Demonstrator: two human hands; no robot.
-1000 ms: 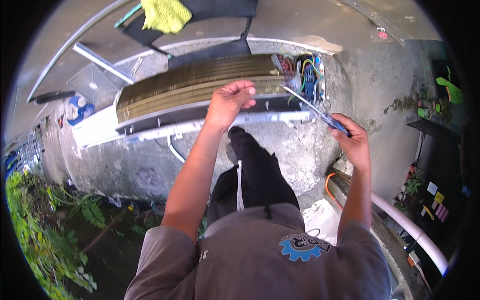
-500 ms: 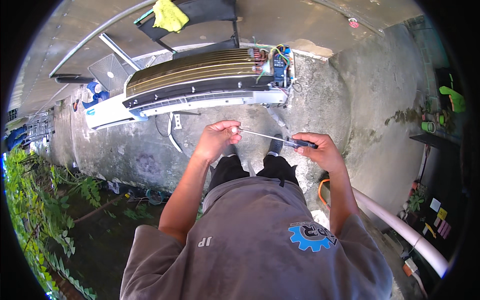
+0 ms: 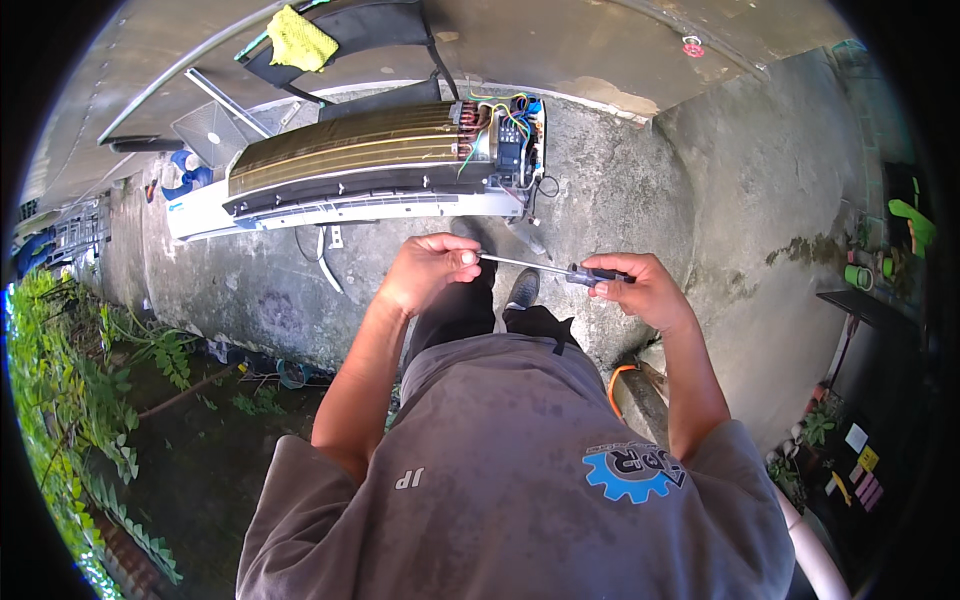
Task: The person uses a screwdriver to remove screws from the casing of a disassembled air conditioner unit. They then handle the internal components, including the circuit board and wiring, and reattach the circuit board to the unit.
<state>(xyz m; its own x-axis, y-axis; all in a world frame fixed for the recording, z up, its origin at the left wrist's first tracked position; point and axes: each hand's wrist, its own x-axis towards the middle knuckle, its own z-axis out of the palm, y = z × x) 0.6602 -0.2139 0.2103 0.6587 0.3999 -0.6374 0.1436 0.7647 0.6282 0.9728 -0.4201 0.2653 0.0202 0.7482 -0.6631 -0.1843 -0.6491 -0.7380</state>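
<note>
A screwdriver (image 3: 528,264) is held level in front of me between both hands. My right hand (image 3: 648,292) is closed around its dark handle. At the tip end, the fingers of my left hand (image 3: 428,275) pinch closed; whether a small screw is also between them I cannot make out. Beyond my hands, an opened wall air conditioner unit (image 3: 350,182) lies on the concrete. Its finned coil (image 3: 340,140) is exposed, and coloured wires (image 3: 512,118) stick out at its right end near a dark circuit box (image 3: 510,152). Neither hand touches the unit.
Behind the unit stands a black chair (image 3: 352,45) with a yellow cloth (image 3: 302,40) on it. A loose white strip (image 3: 326,265) and a cable end (image 3: 525,237) lie on the floor before the unit. Plants (image 3: 70,400) grow at left; a pale pipe (image 3: 812,555) runs at lower right.
My left leg has stepped forward, and the unit has shifted left in view as I move. Both hands keep the same hold on the screwdriver.
</note>
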